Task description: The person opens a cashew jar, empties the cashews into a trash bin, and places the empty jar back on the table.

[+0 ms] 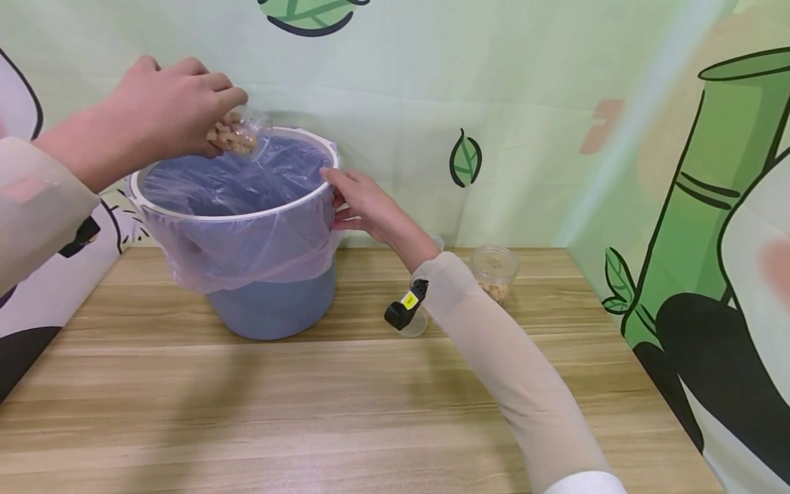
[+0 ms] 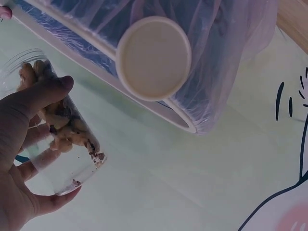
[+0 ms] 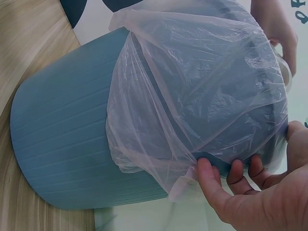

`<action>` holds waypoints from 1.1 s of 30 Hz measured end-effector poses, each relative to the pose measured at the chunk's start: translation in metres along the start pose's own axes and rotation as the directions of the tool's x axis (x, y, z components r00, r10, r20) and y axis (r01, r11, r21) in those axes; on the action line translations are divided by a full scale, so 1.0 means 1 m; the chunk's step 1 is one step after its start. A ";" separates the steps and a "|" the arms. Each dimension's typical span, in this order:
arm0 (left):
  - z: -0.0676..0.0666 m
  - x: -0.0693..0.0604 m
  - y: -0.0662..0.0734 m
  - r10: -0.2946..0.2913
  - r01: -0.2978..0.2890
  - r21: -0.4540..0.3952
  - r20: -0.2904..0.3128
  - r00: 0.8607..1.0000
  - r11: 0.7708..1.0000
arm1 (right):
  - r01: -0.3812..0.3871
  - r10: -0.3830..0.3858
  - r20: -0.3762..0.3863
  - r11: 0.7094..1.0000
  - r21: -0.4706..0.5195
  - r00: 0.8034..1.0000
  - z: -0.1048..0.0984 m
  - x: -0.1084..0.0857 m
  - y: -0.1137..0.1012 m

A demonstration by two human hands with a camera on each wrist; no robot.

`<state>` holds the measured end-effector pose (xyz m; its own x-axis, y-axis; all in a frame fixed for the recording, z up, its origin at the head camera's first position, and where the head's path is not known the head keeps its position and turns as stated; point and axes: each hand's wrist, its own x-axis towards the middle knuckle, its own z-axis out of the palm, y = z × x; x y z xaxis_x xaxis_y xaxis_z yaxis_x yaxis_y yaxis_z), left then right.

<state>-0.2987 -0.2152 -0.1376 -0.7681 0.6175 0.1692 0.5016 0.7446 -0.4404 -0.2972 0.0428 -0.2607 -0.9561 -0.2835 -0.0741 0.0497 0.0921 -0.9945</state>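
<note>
**Jar tipped by the bin, other hand on the rim**

My hands are apart, each with its own hold. My left hand (image 1: 175, 103) is wrapped round a clear jar (image 1: 237, 136) of light-brown pieces, thumb along one side and fingers along the other. The jar is tilted, and from my head its threaded mouth shows over the opening of the blue bin (image 1: 271, 309); the left wrist view has a gap between glassy side and rim (image 1: 241, 217).

My right hand (image 1: 364, 202) grips the bin's right side at the top, thumb up at the rim, fingers curled below against the pink liner (image 1: 259, 250), which drapes over the outside.

The bin stands toward the back left of the wooden surface (image 1: 345, 412), near the back edge and the patterned backdrop (image 1: 395, 89). Wood stretches from its base toward me and across to the slanting right edge. Less room lies around my right sleeve (image 1: 512, 370): a second jar (image 1: 500, 271) sits just behind it, partly hidden, and a clear disc (image 1: 415, 326) lies below my wrist camera (image 1: 404, 312).
</note>
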 end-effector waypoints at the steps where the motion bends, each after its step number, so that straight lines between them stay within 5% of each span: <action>1: 0.000 0.000 0.000 0.000 0.000 0.002 0.003 1.000 1.000 | 0.001 -0.001 0.001 1.000 0.001 1.000 0.000 0.000 0.000; 33: -0.001 0.005 0.002 -0.019 0.019 0.007 0.013 1.000 1.000 | 0.009 -0.009 -0.005 1.000 0.001 1.000 -0.003 0.000 0.001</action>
<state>-0.3009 -0.2110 -0.1366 -0.7825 0.6001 0.1663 0.4841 0.7542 -0.4437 -0.2982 0.0461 -0.2619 -0.9579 -0.2797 -0.0652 0.0420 0.0883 -0.9952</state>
